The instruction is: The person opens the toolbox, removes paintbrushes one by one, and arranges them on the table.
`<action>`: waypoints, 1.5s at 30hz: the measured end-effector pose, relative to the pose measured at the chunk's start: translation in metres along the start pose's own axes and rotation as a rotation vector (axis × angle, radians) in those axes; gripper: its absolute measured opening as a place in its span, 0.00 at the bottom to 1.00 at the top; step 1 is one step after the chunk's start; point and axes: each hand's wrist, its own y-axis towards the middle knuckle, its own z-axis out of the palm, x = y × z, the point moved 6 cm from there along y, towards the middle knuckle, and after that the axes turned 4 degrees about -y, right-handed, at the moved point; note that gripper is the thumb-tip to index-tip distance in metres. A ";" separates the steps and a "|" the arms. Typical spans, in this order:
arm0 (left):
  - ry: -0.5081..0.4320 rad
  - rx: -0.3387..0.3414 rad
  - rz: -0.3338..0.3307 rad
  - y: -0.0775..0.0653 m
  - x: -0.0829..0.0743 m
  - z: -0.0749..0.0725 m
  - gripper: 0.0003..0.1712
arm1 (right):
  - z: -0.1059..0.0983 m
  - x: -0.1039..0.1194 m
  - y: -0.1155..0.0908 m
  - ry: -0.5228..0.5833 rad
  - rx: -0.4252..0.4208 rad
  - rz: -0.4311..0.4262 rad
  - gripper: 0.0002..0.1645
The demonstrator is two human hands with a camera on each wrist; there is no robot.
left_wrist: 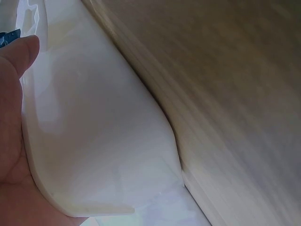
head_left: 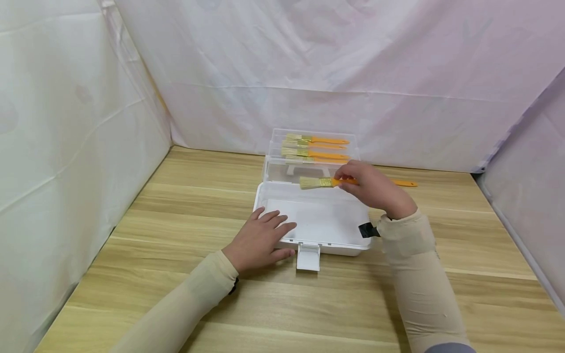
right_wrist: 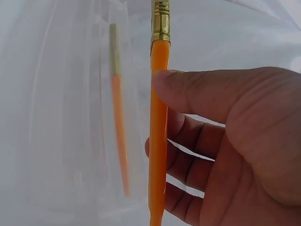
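One orange-handled, pale-bristled flat brush (head_left: 325,182): pinched by right hand (head_left: 372,186), above open white plastic box (head_left: 326,220); not yet set down.
Left hand (head_left: 260,242): fingers apart, on box.
Other such brushes (head_left: 328,155): at clear lid (head_left: 275,171), untouched.

Box (head_left: 340,249) on table (head_left: 344,314) (brush (head_left: 326,182) above).
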 end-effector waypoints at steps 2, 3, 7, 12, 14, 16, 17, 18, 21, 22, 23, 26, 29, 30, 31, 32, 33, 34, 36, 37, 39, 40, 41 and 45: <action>0.001 -0.002 0.002 0.000 0.000 0.000 0.36 | -0.002 -0.002 -0.003 -0.005 -0.006 0.013 0.09; 0.000 -0.002 0.003 0.000 0.000 -0.001 0.36 | -0.003 -0.003 -0.004 -0.006 -0.009 0.021 0.09; 0.002 -0.008 0.007 0.000 -0.001 -0.001 0.36 | -0.007 -0.008 -0.011 -0.007 -0.016 0.044 0.09; 0.003 -0.010 0.012 0.000 -0.001 0.000 0.36 | -0.012 -0.016 -0.024 -0.014 -0.030 0.044 0.08; 0.004 -0.012 0.013 0.000 0.000 0.000 0.36 | -0.013 -0.020 -0.030 -0.023 -0.040 0.034 0.08; 0.004 -0.016 0.015 0.000 0.000 0.000 0.36 | -0.016 -0.024 -0.037 -0.031 -0.055 0.033 0.08; 0.004 -0.016 0.013 0.000 0.000 0.000 0.36 | -0.017 -0.026 -0.040 -0.031 -0.061 0.036 0.08; 0.005 -0.015 0.012 0.000 0.000 0.000 0.36 | -0.018 -0.028 -0.043 -0.033 -0.062 0.041 0.08; 0.006 -0.012 0.009 -0.001 0.001 0.001 0.36 | -0.020 -0.036 -0.052 -0.037 -0.056 0.074 0.09; 0.007 -0.011 0.008 -0.001 0.001 0.001 0.36 | -0.021 -0.040 -0.055 -0.037 -0.055 0.082 0.09; 0.009 -0.008 0.007 -0.001 0.001 0.002 0.36 | -0.021 -0.043 -0.058 -0.037 -0.052 0.087 0.09; 0.010 -0.006 0.007 -0.001 0.001 0.001 0.36 | -0.021 -0.054 -0.069 -0.044 -0.054 0.107 0.09; 0.003 -0.010 0.006 -0.002 0.001 0.000 0.36 | -0.020 -0.066 -0.080 -0.057 -0.060 0.126 0.10; -0.002 -0.012 0.004 -0.002 0.001 0.000 0.36 | -0.020 -0.070 -0.083 -0.062 -0.062 0.136 0.10; -0.006 -0.016 0.004 -0.003 0.001 -0.001 0.35 | -0.020 -0.073 -0.086 -0.070 -0.064 0.140 0.10; -0.010 -0.021 0.005 -0.003 0.001 -0.001 0.35 | -0.019 -0.077 -0.088 -0.080 -0.068 0.141 0.10; -0.012 -0.024 0.005 -0.003 0.001 -0.002 0.35 | -0.019 -0.080 -0.089 -0.088 -0.071 0.145 0.10; -0.014 -0.026 0.006 -0.003 0.001 -0.002 0.35 | -0.019 -0.084 -0.091 -0.094 -0.073 0.148 0.10; -0.012 -0.024 0.004 -0.004 0.001 -0.002 0.35 | -0.017 -0.091 -0.093 -0.108 -0.077 0.156 0.09; -0.008 -0.024 0.005 -0.004 0.002 -0.002 0.35 | -0.016 -0.094 -0.094 -0.116 -0.079 0.159 0.09; -0.006 -0.018 0.003 -0.004 0.002 -0.001 0.35 | -0.014 -0.101 -0.095 -0.119 -0.072 0.176 0.08; -0.005 -0.017 0.003 -0.004 0.002 -0.001 0.35 | -0.013 -0.105 -0.095 -0.119 -0.069 0.183 0.08; -0.004 -0.015 0.003 -0.004 0.002 -0.001 0.35 | -0.011 -0.109 -0.096 -0.119 -0.065 0.192 0.08; -0.003 -0.019 0.003 -0.004 0.002 0.000 0.35 | -0.004 -0.125 -0.094 -0.119 -0.057 0.214 0.08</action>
